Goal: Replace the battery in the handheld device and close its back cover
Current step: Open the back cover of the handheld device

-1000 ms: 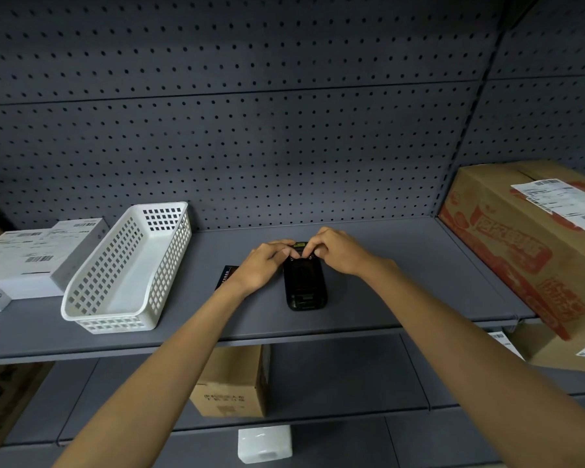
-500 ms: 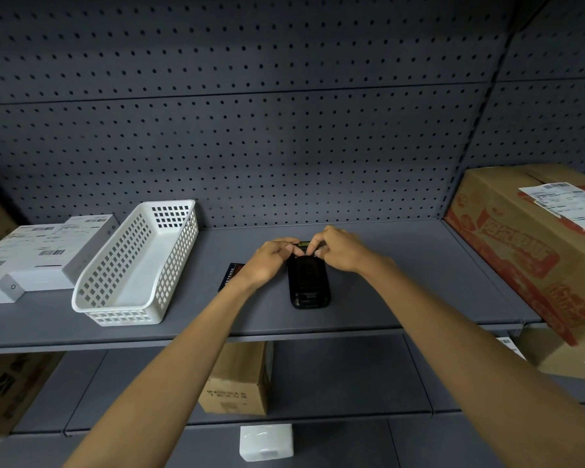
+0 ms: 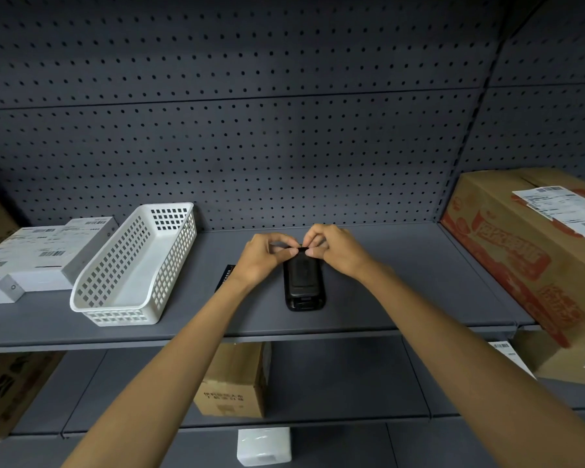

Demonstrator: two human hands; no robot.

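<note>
**Working the far-end latch of the handheld device, back side up**

Nearest the viewer, two bare forearms rise from the lower corners and converge at the frame's centre. The handheld device [image 3: 303,286] lies flat on the grey shelf [image 3: 402,298], back upward, long axis running 6 to 12 o'clock, near the shelf's front lip. Its back cover [image 3: 303,276] appears seated over the body; whether it is fully latched cannot be told. At the device's 12 o'clock end the left hand [image 3: 262,261] and right hand [image 3: 335,253] meet, thumb and forefinger of each pressed together on a small dark tab or edge there. What exactly is pinched is too small to resolve.

Judged step: releasing or securing the cover at that end. To do it well, both pinches should act evenly so the cover does not twist, while the device's near end stays flat on the shelf. Uneven force risks a bent clip.

At 9 o'clock of the device, partly hidden under the left wrist, lies a flat black item [image 3: 226,276], possibly a battery. Farther at 9 o'clock stands a white basket [image 3: 115,298]; at 3 o'clock, a cardboard box [image 3: 520,251]. Behind all runs the pegboard wall [image 3: 284,146].
</note>
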